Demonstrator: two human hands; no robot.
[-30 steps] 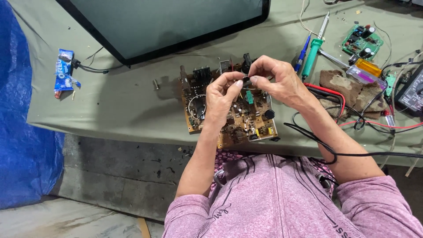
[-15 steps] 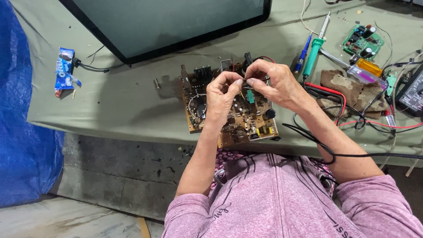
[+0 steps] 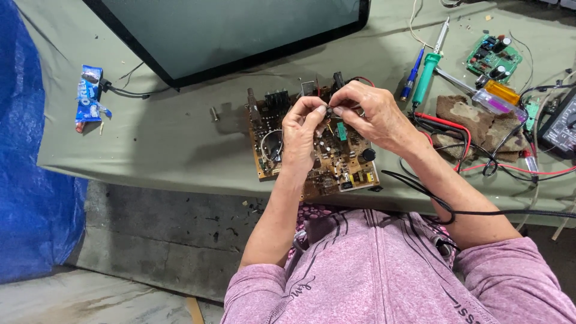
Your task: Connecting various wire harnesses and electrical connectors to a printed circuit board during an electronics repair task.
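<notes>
Both hands meet over the far middle part of a brown circuit board (image 3: 336,162) lying on the grey-green table cover (image 3: 180,138), near its near edge. Left hand (image 3: 303,135) is curled, thumb and forefinger pinched narrow on a small dark part (image 3: 328,111). Right hand (image 3: 372,114) comes in from the right, fingertips also pinched tight on that same small part, so the two hands touch at the tips. What the part is exactly: too small to tell. The part sits just above the board, between the two hands; whether it touches the board, cannot tell.

Board lies flat, directly under and near side of the hands, with a round black knob-like piece (image 3: 368,154) at its right near corner.

Right of the hands: a green-handled soldering iron (image 3: 427,78), a blue screwdriver-like tool (image 3: 413,75) just left of it, red and black leads (image 3: 456,129) over a brown rag (image 3: 468,117). Far right: small green circuit board (image 3: 493,57). Far side: big dark screen panel (image 3: 234,30). Far left on the cover: a blue snack wrapper (image 3: 89,96), well apart from the hands.
</notes>
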